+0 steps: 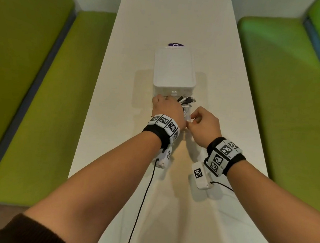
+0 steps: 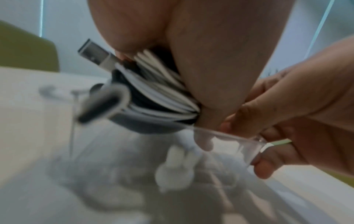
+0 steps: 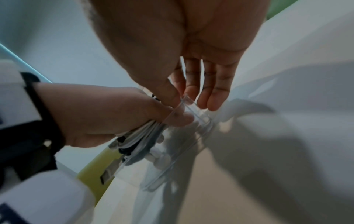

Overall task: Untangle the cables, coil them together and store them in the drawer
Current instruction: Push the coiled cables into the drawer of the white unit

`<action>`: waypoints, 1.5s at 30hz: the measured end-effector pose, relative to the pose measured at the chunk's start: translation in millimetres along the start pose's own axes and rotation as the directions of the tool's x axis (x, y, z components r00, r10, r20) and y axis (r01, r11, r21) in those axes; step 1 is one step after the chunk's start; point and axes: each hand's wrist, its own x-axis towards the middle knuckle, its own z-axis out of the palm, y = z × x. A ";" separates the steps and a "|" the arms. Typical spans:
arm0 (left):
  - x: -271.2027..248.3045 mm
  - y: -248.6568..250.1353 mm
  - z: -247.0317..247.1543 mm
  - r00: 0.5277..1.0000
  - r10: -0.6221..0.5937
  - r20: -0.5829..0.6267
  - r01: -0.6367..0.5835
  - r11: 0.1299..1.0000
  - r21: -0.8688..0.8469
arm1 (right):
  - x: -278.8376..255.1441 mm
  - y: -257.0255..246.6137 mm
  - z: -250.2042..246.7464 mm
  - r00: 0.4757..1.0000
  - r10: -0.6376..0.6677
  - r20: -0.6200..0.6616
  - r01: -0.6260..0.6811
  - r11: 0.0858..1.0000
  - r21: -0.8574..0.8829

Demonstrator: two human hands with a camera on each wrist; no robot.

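My left hand (image 1: 167, 109) grips a coil of white and black cables (image 2: 159, 98) and holds it just above the clear drawer (image 1: 188, 117), which stands pulled out of the white storage box (image 1: 174, 70). The plug ends (image 1: 186, 101) fan out past my knuckles, and a USB plug (image 2: 95, 56) sticks up from the coil. My right hand (image 1: 194, 118) pinches the drawer's front rim (image 3: 197, 118) between thumb and fingers. In the right wrist view the left hand (image 3: 99, 113) presses the cables (image 3: 138, 136) against the drawer's edge.
Small white items (image 2: 176, 171) lie blurred inside the drawer. The box stands mid-way along a long white table (image 1: 144, 23), with a purple object (image 1: 175, 44) behind it. Green benches (image 1: 41, 91) run along both sides of the table.
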 end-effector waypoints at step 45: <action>-15.3 -52.9 8.5 0.945 -0.264 -0.194 0.039 0.680 -0.732 | 38.6 -43.2 24.9 0.942 -0.336 0.002 0.319 0.892 -0.322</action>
